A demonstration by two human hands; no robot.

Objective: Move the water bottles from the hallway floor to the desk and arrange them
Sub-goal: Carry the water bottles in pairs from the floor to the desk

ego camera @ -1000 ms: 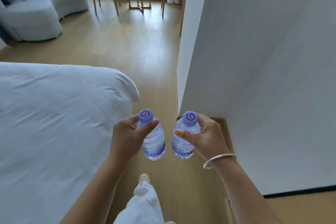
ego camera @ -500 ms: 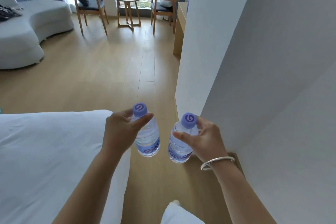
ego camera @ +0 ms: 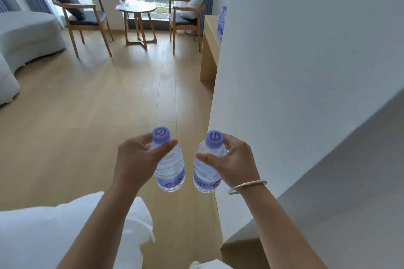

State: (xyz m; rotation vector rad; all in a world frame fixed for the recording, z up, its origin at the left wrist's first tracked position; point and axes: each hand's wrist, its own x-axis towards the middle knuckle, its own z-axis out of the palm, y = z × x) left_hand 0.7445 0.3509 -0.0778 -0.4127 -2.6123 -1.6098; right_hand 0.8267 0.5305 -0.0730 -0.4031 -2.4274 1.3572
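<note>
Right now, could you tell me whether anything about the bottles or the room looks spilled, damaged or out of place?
Nothing stands out. The left hand grips one capped water bottle, the right hand another; both look intact. A third bottle stands upright on the desk, and the floor looks dry.

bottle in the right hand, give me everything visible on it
The right-hand bottle is small and clear, plastic by the look of it, filled with water, with a purple screw cap bearing a white swirl and a purple-printed label band near its base. It hangs roughly upright in the air over the wood floor, beside the white wall corner. The right hand holds it at the shoulder, thumb in front, fingers behind. It sits close to the left-hand bottle; contact unclear.
</note>
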